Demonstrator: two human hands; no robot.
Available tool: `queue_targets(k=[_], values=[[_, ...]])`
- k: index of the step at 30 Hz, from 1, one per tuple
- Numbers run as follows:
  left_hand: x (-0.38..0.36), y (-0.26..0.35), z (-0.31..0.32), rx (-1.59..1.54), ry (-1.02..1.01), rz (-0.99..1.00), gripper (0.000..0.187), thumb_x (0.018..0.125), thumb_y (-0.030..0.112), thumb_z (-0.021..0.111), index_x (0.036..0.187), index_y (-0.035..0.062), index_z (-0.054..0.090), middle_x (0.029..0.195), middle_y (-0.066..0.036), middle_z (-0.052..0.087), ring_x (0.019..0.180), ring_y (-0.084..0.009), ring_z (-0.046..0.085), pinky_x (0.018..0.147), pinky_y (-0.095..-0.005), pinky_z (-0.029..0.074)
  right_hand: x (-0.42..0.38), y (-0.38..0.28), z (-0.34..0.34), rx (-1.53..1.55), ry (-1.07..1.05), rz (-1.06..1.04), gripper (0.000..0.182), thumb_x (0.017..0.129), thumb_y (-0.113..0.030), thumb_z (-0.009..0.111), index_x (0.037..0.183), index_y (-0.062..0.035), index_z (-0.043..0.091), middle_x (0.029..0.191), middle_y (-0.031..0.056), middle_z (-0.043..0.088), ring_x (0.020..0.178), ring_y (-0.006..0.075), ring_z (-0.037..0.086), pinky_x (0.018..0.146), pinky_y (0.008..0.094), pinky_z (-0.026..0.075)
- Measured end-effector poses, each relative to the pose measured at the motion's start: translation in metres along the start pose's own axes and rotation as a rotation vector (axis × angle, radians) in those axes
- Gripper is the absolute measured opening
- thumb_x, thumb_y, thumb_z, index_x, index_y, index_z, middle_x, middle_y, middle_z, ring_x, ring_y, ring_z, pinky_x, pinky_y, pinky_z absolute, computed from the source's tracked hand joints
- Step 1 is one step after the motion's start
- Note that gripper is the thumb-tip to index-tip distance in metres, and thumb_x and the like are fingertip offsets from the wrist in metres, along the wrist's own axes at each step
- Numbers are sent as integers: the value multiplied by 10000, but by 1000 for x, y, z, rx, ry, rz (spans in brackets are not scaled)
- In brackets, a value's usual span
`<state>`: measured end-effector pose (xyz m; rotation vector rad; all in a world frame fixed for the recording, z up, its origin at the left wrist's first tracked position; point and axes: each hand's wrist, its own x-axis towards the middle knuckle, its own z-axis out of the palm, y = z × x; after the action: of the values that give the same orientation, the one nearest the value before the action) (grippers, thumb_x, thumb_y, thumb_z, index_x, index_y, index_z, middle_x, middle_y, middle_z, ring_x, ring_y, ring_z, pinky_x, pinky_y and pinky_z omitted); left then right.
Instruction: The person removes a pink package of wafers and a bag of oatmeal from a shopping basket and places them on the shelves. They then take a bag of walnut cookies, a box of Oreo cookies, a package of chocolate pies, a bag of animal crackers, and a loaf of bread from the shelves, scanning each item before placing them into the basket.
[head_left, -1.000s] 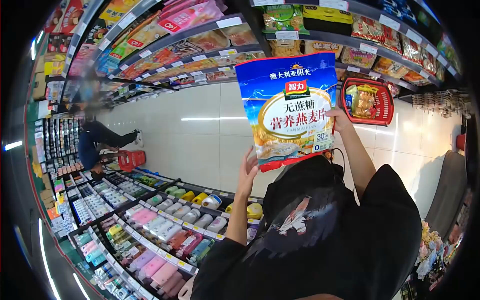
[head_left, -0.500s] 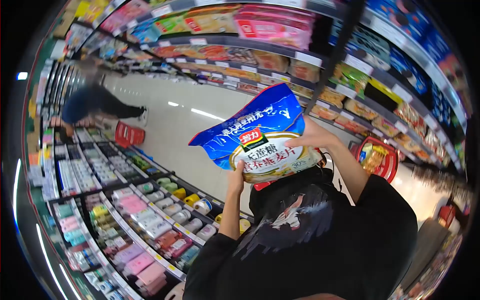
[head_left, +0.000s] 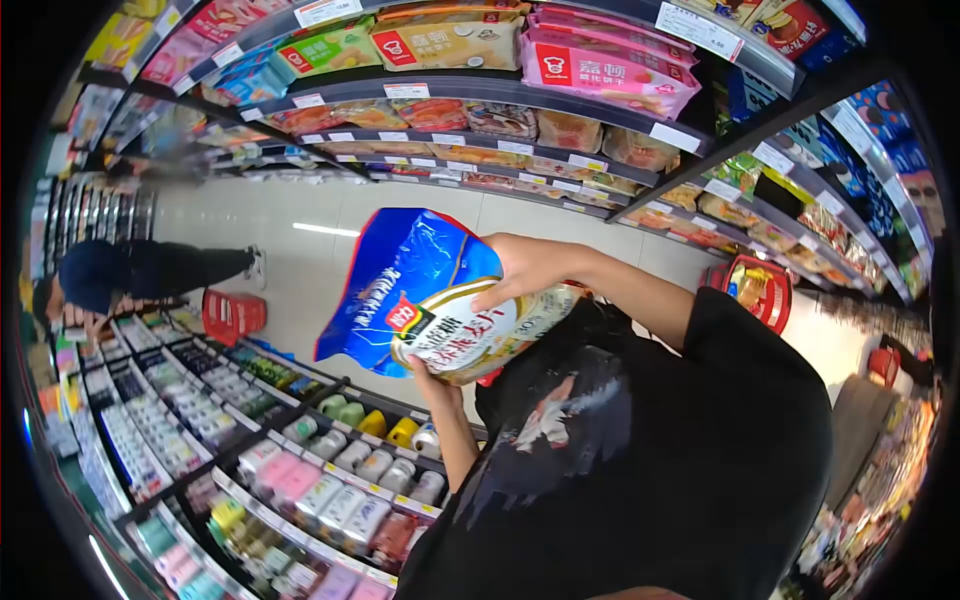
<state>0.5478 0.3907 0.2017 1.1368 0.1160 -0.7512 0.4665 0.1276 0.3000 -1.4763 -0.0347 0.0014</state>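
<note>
The bag (head_left: pixel 445 305) slants before the shirt (head_left: pixel 690 470), blue top toward the left, pinched by the left hand (head_left: pixel 438 390) and right hand (head_left: pixel 535 262), thumbs in front, most fingers hidden. If either grip loosens, its slick-looking film could slip and drop it onto the floor (head_left: pixel 220 215).

On the blue and white bag (head_left: pixel 440 290) you hold, you can read 智力 on the little red patch (head_left: pixel 403 316), 麦片 in red at the end of a line, and 30% close by. The pink pack (head_left: pixel 608 72) up top says 嘉顿. The print on the white price tag (head_left: pixel 700 32) near it is too small to read.
</note>
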Motion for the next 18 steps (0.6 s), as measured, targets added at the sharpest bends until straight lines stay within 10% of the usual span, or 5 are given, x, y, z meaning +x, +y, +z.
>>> queue_targets(k=[11,18], values=[[185,164,-41,326,-205,174,506,886,316,509,1259,-2,384,1201,-141,505,1093,-255,510,933,-386,409,90,48,32,47,352,100,613,667,-176,771,1176,0,478,1078,99,599,986,185,552,879,312,431],[244,223,42,620,-586,200,480,802,108,630,1209,-32,416,1139,-129,534,1022,-211,530,892,-345,416,149,69,-21,283,597,225,649,609,-50,783,1189,-31,492,1116,68,584,1010,147,539,894,314,428]])
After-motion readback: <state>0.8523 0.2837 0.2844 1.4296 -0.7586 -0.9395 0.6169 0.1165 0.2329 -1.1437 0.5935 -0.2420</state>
